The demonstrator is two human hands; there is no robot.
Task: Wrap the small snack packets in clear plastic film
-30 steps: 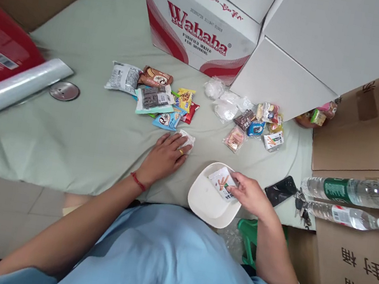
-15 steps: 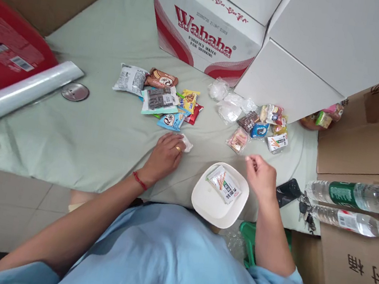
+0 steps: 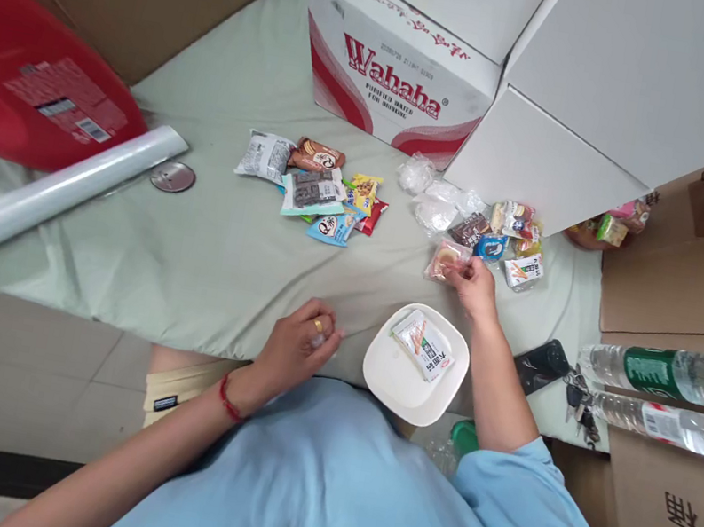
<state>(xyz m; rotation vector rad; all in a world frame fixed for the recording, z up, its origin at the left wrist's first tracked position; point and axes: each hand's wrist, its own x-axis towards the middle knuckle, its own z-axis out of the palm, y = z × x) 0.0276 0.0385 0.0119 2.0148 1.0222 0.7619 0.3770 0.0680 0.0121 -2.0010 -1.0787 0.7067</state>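
Note:
My right hand (image 3: 475,286) reaches past the bowl, its fingertips closed on the edge of a pink wrapped snack (image 3: 446,257) lying on the cloth. Near the table's front edge, my left hand (image 3: 302,343) is curled, with a bit of crumpled clear plastic wrap (image 3: 317,340) showing between thumb and fingers. Between my two arms stands a white square bowl (image 3: 377,374), holding one white snack packet (image 3: 425,345) with printed sticks on it. Beside the pink snack lie a dark brown packet (image 3: 469,228), a blue packet (image 3: 491,246) and another white packet (image 3: 523,271).
A pile of snack packets (image 3: 315,191) lies left of centre, with crumpled clear plastic (image 3: 434,213) to its right. A Wahaha carton (image 3: 396,82) stands behind. At left are a plastic film roll (image 3: 59,197) and a red container (image 3: 52,78). A phone (image 3: 541,365), keys and bottles (image 3: 677,374) lie at right.
My right hand has moved forward from above the bowl's right side and taken hold of the pink snack. My left hand has drawn back toward my body with the crumpled plastic.

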